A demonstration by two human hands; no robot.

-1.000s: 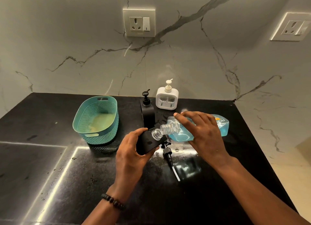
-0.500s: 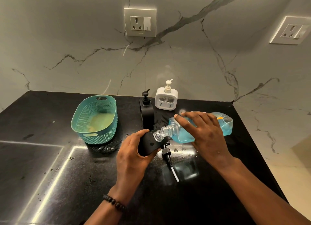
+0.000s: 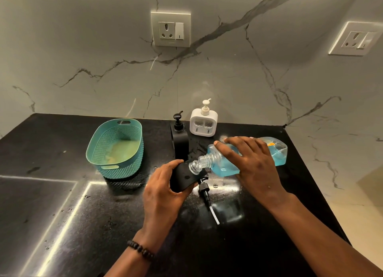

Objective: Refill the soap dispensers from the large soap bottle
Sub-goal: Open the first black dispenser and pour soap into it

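The soap bottle (image 3: 277, 152) lies tipped almost flat over the tabletop (image 3: 62, 193), its long axis running from about 2 o'clock at the base to 8 o'clock at the threaded neck, which points down-left. Blue soap fills its lower side. The right hand (image 3: 248, 164) has its grip round the bottle's body, fingers draped over the top. The bottle's mouth meets the opening of a black dispenser (image 3: 183, 178), uncapped and tilted toward the bottle, held in the curled grip of the left hand (image 3: 163, 191), thumb on its near face.

Just at 5 o'clock of that dispenser a black pump (image 3: 206, 193) lies flat on the tabletop, its clear tube pointing toward 5 o'clock. At 12 o'clock stands a second black dispenser (image 3: 179, 140), pump on, close behind the pouring spot. A white dispenser (image 3: 204, 122) stands upright beside it, at 1 o'clock, near the wall. A teal basket (image 3: 97, 150) sits at 10 o'clock, well apart from the hands.
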